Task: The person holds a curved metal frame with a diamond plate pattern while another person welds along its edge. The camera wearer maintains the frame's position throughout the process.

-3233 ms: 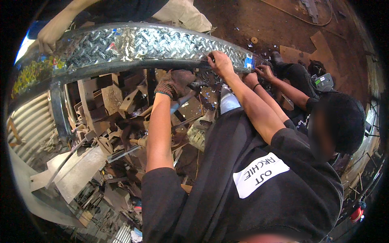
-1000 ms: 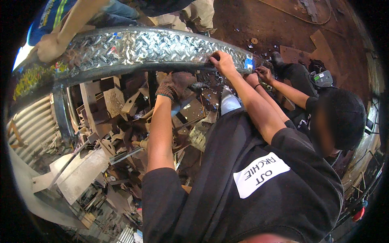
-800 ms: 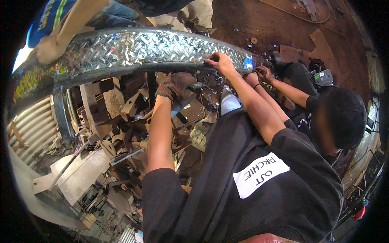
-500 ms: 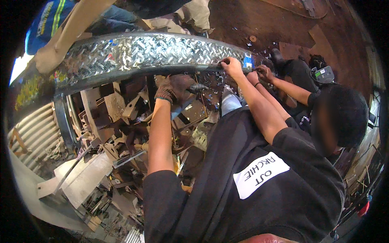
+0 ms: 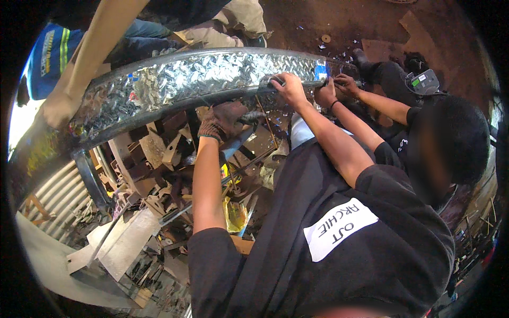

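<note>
A long, slightly curved panel of shiny diamond-plate metal (image 5: 196,70) with a dark rounded rim (image 5: 175,109) stretches across the upper middle. My right hand (image 5: 290,91), bare, is at the rim near its right end, fingers bent in a pinch around something dark and small. Below the rim, my left hand (image 5: 225,119) wears a brown work glove with a knit cuff. Its fingers look curled, and a grey pointed piece juts out on its right; what it grips is unclear. Two hands of a co-worker (image 5: 336,91) work at the panel's right end, beside a blue patch (image 5: 320,71).
Another person's arm (image 5: 87,74) rests by the panel's left end. Metal offcuts (image 5: 122,238) and scraps lie heaped below, with a yellow package (image 5: 235,214) among them. Corrugated sheet (image 5: 61,191) stands at the left. The co-worker in a dark cap (image 5: 461,143) crouches close on my right.
My right hand has moved left along the rim, away from the co-worker's hands. One of the co-worker's hands now shows more fully. The view has shifted slightly.
</note>
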{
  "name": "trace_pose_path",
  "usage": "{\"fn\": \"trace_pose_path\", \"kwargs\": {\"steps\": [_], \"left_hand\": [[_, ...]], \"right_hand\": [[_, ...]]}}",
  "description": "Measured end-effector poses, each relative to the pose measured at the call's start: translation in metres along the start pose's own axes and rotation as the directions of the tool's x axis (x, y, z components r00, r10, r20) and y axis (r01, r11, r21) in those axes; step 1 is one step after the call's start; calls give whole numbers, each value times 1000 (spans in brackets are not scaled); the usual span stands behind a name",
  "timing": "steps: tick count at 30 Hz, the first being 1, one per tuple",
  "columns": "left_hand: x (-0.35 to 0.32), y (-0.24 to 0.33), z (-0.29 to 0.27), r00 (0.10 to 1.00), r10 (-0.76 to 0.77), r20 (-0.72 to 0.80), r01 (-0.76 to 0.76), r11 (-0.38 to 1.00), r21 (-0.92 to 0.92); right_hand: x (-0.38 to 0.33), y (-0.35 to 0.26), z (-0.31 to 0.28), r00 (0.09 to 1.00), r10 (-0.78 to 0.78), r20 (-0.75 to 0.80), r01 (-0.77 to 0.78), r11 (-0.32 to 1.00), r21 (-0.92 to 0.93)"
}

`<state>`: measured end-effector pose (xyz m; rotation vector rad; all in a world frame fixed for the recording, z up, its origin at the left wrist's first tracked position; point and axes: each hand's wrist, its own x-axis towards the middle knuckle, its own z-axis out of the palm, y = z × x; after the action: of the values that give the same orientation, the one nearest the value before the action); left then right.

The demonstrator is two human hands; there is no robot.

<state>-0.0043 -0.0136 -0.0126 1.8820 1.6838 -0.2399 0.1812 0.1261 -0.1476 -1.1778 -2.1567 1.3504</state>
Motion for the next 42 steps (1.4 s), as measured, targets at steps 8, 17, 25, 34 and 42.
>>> {"fn": "trace_pose_path", "kwargs": {"steps": [8,17,25,34,42], "left_hand": [[3,8,-8,996,-20,82,19,1000,8],[1,12,-7,999,-34,-28,33,999,-19],[3,6,-2,995,-77,64,74,996,51],[-1,9,-4,997,-63,40,62,997,35],[0,11,-5,998,-53,36,52,998,39]], "right_hand": [[-2,-11,4,995,95,-19,-93,993,73],[1,-15,13,996,87,6,-87,995,57],[3,-16,7,994,70,82,-75,996,57],[-7,-11,-4,996,91,4,-90,982,164],[-7,-28,2,981,196,-15,-196,981,-2]]}}
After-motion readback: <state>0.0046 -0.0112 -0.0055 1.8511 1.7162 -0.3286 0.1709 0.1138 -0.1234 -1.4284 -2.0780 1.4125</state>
